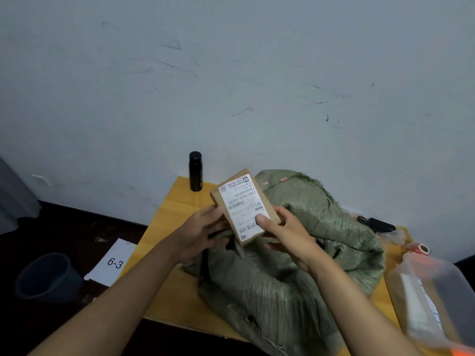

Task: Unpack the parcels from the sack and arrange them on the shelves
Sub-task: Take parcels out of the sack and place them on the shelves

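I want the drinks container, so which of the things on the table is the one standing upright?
The black flask at the table's far left corner by the wall. It stands upright, while the clear plastic bottle at the right edge lies on its side.

A bare parcel-sorting room: scuffed wall (pixel 231 73), woven sack (pixel 295 253) on a wooden table (pixel 169 227), and a "6-3" location card (pixel 113 263) on the floor.

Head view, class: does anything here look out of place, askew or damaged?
Nothing looks damaged or spilled. Both hands, left and right, hold the parcel tilted above the sack, its label upside down to the camera. A "6-3" sign lies on the floor.
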